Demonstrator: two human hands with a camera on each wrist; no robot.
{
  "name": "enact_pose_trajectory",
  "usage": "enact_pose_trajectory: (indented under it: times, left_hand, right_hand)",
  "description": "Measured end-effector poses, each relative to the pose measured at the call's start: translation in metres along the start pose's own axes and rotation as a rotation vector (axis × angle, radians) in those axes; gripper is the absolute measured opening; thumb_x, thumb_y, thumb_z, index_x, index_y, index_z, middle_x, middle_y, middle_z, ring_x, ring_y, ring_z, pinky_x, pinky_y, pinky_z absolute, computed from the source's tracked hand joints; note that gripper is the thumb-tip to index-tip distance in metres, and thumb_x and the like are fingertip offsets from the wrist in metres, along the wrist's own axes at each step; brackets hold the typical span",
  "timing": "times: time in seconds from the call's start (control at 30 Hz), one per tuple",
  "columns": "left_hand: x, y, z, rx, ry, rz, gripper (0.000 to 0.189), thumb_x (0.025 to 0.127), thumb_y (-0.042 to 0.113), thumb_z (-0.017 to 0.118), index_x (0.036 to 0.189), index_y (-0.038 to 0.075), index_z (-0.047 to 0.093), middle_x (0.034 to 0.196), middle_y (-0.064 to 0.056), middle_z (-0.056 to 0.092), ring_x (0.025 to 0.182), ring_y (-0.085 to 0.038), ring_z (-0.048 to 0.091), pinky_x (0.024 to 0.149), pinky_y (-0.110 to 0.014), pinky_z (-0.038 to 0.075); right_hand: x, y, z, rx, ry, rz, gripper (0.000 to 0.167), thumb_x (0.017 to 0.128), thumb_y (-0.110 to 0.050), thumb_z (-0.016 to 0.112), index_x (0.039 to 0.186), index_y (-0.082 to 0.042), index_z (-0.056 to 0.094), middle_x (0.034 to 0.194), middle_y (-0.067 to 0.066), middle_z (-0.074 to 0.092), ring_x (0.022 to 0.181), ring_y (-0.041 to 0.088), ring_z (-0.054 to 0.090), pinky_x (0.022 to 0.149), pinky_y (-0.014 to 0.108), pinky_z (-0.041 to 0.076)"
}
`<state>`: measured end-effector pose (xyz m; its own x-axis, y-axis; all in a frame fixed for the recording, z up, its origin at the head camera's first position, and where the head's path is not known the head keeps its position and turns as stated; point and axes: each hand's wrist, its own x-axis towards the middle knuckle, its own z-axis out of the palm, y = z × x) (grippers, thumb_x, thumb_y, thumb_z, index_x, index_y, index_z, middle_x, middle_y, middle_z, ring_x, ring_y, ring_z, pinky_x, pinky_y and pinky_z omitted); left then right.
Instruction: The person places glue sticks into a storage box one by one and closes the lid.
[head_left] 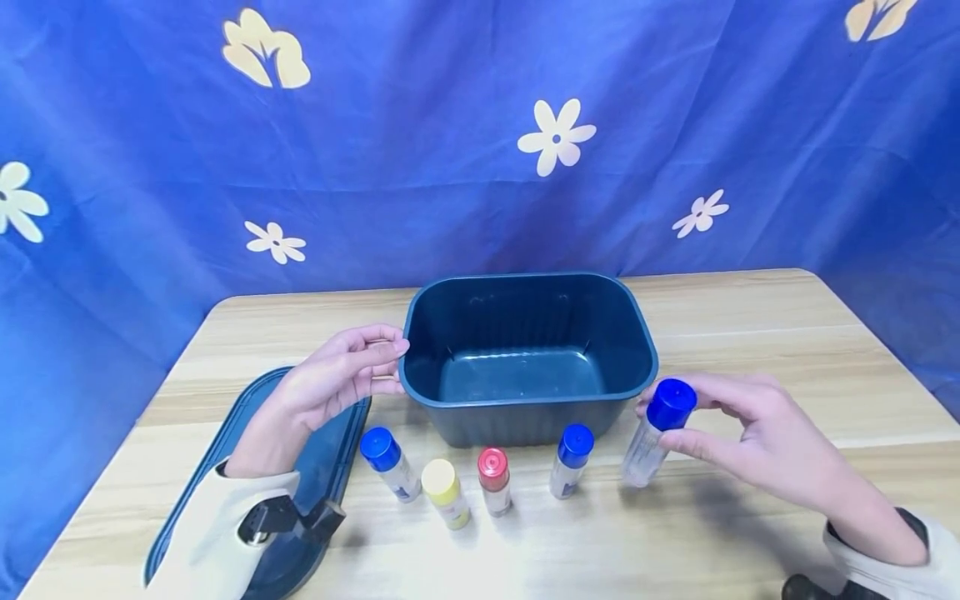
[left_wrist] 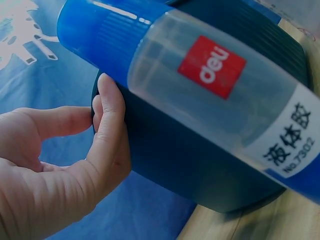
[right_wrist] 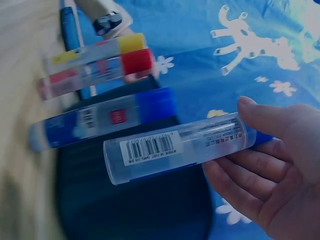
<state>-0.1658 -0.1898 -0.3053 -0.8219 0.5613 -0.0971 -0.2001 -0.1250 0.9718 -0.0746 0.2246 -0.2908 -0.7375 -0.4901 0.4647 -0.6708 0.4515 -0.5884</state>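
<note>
A deep dark teal plastic bin (head_left: 525, 425) stands in the middle of the table, open side up. My left hand (head_left: 348, 375) pinches its left rim between thumb and fingers; the left wrist view shows the same grip from the side. In my right hand (head_left: 750, 433) is a clear liquid glue bottle (head_left: 643, 454) with a blue cap, held near the cap and slightly tilted beside the bin's right front corner. Its barcode label faces the right wrist camera. In front of the bin stand a blue-capped glue bottle (head_left: 401, 477), a yellow-capped one (head_left: 450, 504), a red-capped one (head_left: 497, 496) and another blue-capped one (head_left: 566, 475).
A dark teal lid (head_left: 258, 417) lies flat at the left, partly under my left forearm. The wooden table (head_left: 757, 333) backs onto a blue curtain (head_left: 420, 167) with flower prints.
</note>
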Motion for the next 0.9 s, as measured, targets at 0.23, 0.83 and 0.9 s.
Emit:
enact_pose_trajectory:
  times: [0.23, 0.83, 0.9]
  left_hand:
    - [0.000, -0.001, -0.001, -0.013, -0.004, 0.001, 0.012, 0.100, 0.004, 0.047, 0.108, 0.003, 0.057, 0.093, -0.005, 0.065, 0.084, -0.018, 0.068, 0.085, -0.035, 0.056]
    - [-0.001, -0.001, 0.001, -0.021, -0.031, 0.018, 0.013, 0.101, 0.003, 0.046, 0.108, 0.003, 0.056, 0.092, -0.003, 0.065, 0.084, -0.016, 0.068, 0.083, -0.033, 0.057]
    - [-0.001, -0.001, 0.001, -0.017, -0.021, 0.016, 0.013, 0.100, 0.003, 0.046, 0.108, 0.003, 0.056, 0.092, -0.003, 0.065, 0.083, -0.016, 0.067, 0.083, -0.033, 0.057]
  right_hand:
    - [0.021, -0.011, -0.014, 0.144, 0.096, -0.121, 0.038, 0.077, 0.015, 0.070, 0.111, -0.001, 0.066, 0.101, 0.008, 0.072, 0.098, 0.016, 0.066, 0.086, 0.019, 0.051]
    - [0.055, -0.018, -0.008, 0.279, 0.195, -0.175, 0.037, 0.075, 0.015, 0.073, 0.110, 0.006, 0.066, 0.101, 0.019, 0.069, 0.094, 0.023, 0.067, 0.078, 0.025, 0.056]
    - [0.056, -0.019, -0.007, 0.259, 0.198, -0.154, 0.037, 0.074, 0.015, 0.074, 0.109, 0.005, 0.066, 0.101, 0.017, 0.070, 0.092, 0.022, 0.068, 0.077, 0.025, 0.056]
